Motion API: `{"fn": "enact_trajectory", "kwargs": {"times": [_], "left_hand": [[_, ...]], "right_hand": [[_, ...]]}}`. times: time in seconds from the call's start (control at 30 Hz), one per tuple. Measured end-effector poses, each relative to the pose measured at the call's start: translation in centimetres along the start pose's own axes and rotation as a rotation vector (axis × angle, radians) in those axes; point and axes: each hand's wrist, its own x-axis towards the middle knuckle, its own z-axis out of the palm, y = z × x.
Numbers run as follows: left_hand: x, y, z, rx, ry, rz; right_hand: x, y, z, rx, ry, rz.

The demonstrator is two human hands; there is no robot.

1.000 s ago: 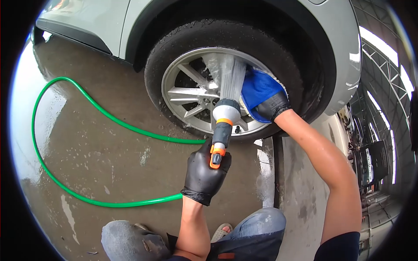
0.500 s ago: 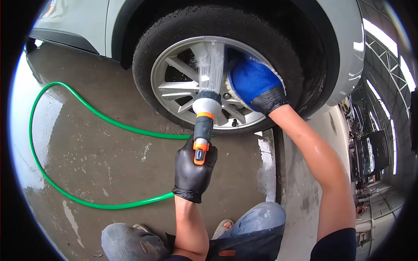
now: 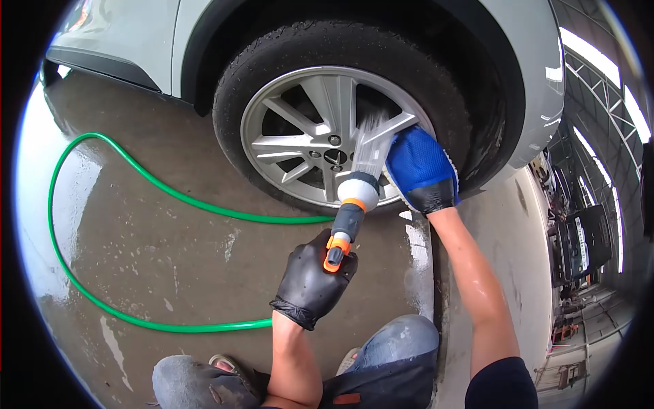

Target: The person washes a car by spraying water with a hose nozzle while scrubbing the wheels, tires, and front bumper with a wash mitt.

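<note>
My left hand (image 3: 315, 276), in a black glove, is wrapped round a grey and orange spray nozzle (image 3: 351, 215). Water fans out of it onto the right-hand spokes of the silver wheel rim (image 3: 334, 73). A blue wash mitt (image 3: 421, 160) with pale fringe covers most of my right hand (image 3: 434, 196), also black-gloved; its fingers are hidden. The mitt lies against the rim's lower right edge and the black tire (image 3: 272, 54). A green hose (image 3: 170, 192) runs in a loop and meets the nozzle area behind my left hand.
A light-coloured car body (image 3: 129, 34) arches over the wheel. Below is a wet concrete floor (image 3: 184, 266) with a dark groove (image 3: 439, 286) at the right. My knees and sandals show at the bottom. Further right are a dark vehicle (image 3: 586, 242) and metal roof beams.
The nozzle has swung rightward, and its spray now strikes the right-hand spokes. My right hand and the mitt have shifted right and slightly down, towards the rim's outer edge.
</note>
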Motion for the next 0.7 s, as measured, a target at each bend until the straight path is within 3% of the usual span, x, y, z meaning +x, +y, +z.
{"fn": "enact_trajectory", "kwargs": {"times": [0.07,0.2,0.23,0.27,0.3,0.33,0.4,0.47,0.53,0.57,0.7], "left_hand": [[0.3,-0.1,0.5,0.001,-0.003,-0.002],[0.8,-0.4,1.7,0.015,0.013,-0.004],[0.8,-0.4,1.9,0.002,0.029,0.007],[0.8,-0.4,2.0,0.001,0.021,0.007],[0.9,-0.2,1.8,0.032,-0.042,0.002],[1.1,-0.1,1.7,0.06,-0.092,0.0],[1.1,-0.1,1.8,0.022,-0.1,0.033],[0.8,-0.1,1.8,-0.074,-0.091,0.035],[0.6,-0.6,1.7,-0.138,-0.066,0.034],[0.5,-0.6,1.7,-0.206,-0.01,0.034],[0.4,-0.5,1.5,-0.263,0.053,0.047]], "right_hand": [[-0.2,0.9,-0.6,0.063,-0.069,0.049],[0.1,3.8,-0.6,0.067,-0.16,-0.163],[0.2,4.1,-0.2,0.188,-0.325,-0.034],[0.1,3.3,-0.7,0.291,-0.343,0.057],[-0.1,2.6,-1.1,0.394,-0.352,0.149],[-1.0,1.7,-0.5,0.287,-0.142,-0.01],[-0.5,0.2,-1.1,-0.007,-0.204,-0.206],[-0.5,0.3,-1.7,0.066,-0.219,-0.2],[-1.0,1.6,-2.7,0.133,0.004,-0.123],[-1.2,2.3,-1.9,0.148,-0.088,-0.031],[-0.5,2.6,-1.2,0.151,-0.26,-0.004]]}}
